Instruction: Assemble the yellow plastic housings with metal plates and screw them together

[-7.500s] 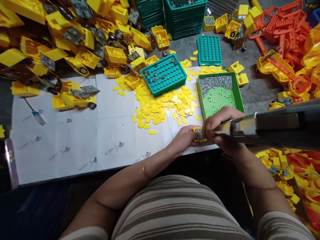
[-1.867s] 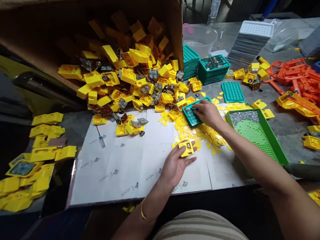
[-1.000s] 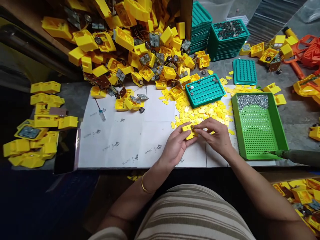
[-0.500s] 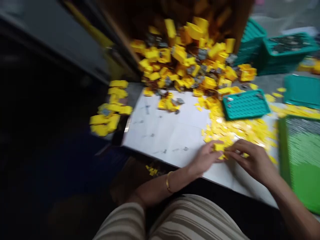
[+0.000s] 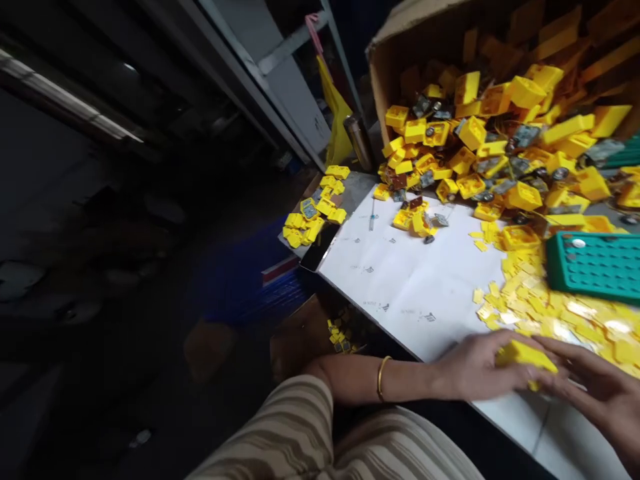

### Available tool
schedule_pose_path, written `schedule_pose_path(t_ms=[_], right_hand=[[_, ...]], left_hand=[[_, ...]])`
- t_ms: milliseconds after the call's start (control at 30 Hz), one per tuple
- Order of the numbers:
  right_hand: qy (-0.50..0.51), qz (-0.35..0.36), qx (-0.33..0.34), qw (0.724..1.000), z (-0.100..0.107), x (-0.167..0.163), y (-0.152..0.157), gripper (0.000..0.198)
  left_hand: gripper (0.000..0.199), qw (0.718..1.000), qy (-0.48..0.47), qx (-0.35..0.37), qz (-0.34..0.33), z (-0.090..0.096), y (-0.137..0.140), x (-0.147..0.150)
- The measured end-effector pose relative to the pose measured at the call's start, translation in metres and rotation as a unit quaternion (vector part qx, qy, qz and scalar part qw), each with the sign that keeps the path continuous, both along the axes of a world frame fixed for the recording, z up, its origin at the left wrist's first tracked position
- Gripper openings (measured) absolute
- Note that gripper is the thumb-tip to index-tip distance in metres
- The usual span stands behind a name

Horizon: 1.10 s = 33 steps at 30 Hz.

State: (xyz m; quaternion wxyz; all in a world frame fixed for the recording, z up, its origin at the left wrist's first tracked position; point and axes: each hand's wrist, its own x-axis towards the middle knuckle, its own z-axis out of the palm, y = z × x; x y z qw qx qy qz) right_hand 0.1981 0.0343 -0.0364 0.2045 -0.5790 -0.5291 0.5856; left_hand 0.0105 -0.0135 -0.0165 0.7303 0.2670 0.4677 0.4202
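Observation:
My left hand (image 5: 475,370), with a gold bangle at the wrist, is closed around a yellow plastic case (image 5: 527,357) just above the table's front edge. From the right, the fingers of my right hand (image 5: 600,390) meet the case at its near right end; any small part between them is hidden. Beyond both hands lies a spread of flat yellow plastic pieces (image 5: 545,307). A green ribbed tray (image 5: 605,267) rests on that spread at the right.
Yellow cases with circuit parts (image 5: 470,133) spill from a cardboard box (image 5: 383,87) at the back. A small cluster of cases (image 5: 413,220) lies on the white sheet (image 5: 400,273), near a thin screwdriver-like tool (image 5: 372,217). More cases (image 5: 315,213) sit at the left corner.
The view has swung left, so the table appears farther right. Both hands stay together at the yellow case; the right fingers have gone from a pinch beside it to reaching along its end.

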Motion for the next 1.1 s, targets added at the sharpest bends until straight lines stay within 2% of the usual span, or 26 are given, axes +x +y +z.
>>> schedule_pose_path(t_ms=[67, 133, 233, 367, 567, 733, 933, 1100], right_hand=[[-0.011, -0.027, 0.018, 0.999, 0.019, -0.012, -0.007, 0.051], [0.046, -0.072, 0.044, 0.995, 0.028, -0.021, -0.012, 0.051], [0.118, -0.102, 0.094, 0.983, 0.023, -0.026, -0.022, 0.041], [0.089, -0.078, 0.174, 0.978, 0.015, -0.027, -0.039, 0.04], [0.092, -0.073, 0.184, 0.976, 0.01, -0.024, -0.042, 0.037], [0.13, -0.018, 0.158, 0.979, 0.01, -0.014, -0.037, 0.034], [0.009, 0.035, 0.278, 0.96, 0.02, -0.009, -0.046, 0.026], [0.052, 0.093, 0.245, 0.964, 0.026, 0.002, -0.034, 0.023]], left_hand=[[0.032, 0.996, -0.079, -0.033, 0.004, 0.002, 0.001, 0.002], [0.026, 0.98, -0.167, -0.069, 0.085, 0.005, 0.004, 0.003], [0.023, 0.955, -0.214, -0.165, 0.12, 0.009, 0.013, 0.003], [0.027, 0.937, -0.229, -0.244, 0.095, 0.017, 0.018, 0.007], [0.025, 0.957, -0.185, -0.197, 0.108, 0.019, 0.009, 0.019], [0.017, 0.977, -0.13, -0.134, 0.107, 0.013, -0.002, 0.022], [0.03, 0.991, -0.062, -0.101, 0.059, 0.014, -0.009, 0.017], [0.042, 0.989, -0.002, -0.143, -0.026, 0.017, -0.005, -0.004]])
